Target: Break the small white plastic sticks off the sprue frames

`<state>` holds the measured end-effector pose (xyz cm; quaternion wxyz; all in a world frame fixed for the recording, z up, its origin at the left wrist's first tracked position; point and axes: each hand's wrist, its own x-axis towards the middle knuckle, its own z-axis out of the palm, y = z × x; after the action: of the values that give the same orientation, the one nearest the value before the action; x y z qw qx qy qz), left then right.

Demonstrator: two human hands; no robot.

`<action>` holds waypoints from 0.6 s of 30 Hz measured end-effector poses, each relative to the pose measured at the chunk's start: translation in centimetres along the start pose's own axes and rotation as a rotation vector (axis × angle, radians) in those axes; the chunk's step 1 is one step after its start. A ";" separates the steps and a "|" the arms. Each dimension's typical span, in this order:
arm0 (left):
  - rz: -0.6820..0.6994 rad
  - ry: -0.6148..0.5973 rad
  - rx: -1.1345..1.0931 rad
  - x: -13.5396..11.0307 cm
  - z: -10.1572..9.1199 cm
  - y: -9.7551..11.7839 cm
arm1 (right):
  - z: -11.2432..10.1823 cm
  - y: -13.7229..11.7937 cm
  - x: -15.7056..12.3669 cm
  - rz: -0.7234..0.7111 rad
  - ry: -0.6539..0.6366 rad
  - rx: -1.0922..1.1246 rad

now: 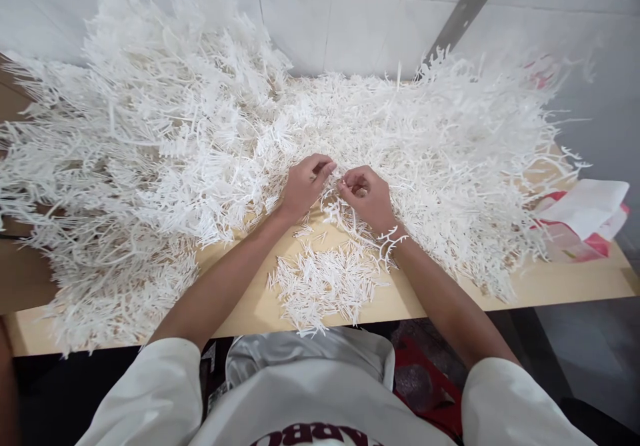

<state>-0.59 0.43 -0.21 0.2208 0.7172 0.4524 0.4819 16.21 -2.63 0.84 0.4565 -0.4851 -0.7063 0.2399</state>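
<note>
"Who holds what at the table (560,281)?"

"A person's left hand (305,185) and right hand (371,196) face each other across a narrow gap, thumbs and fingers drawn in close. From where I stand, I can't tell whether either pinches a piece."

"And the nearest branched strand (387,249)?"

"Beside the right wrist, on the body side of the fingertips, well nearer the right hand than the left. It seems to slant from below the right fingers out toward that wrist."

"The material?"

"White and matte, apparently plastic: thin, forked like antlers. Bristling mounds of it rise to the left (200,133) and right (450,153). Between the forearms, near the table's edge, lies a low heap of short, straight sticks (327,283), loose as spilled matches."
</note>
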 end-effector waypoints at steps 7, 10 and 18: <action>0.020 -0.052 -0.033 -0.1 -0.2 0.1 | 0.1 0.5 0.3 0.033 -0.056 -0.031; 0.056 -0.112 -0.049 -0.2 -0.3 0.6 | 0.2 0.8 0.3 -0.002 -0.090 -0.049; 0.196 -0.202 0.041 -0.2 0.1 0.7 | 0.1 1.0 0.0 0.089 -0.052 0.115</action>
<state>-0.18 -0.04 0.18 0.2023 0.8072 0.3654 0.4170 16.54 -2.19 0.01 0.4542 -0.4824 -0.6806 0.3125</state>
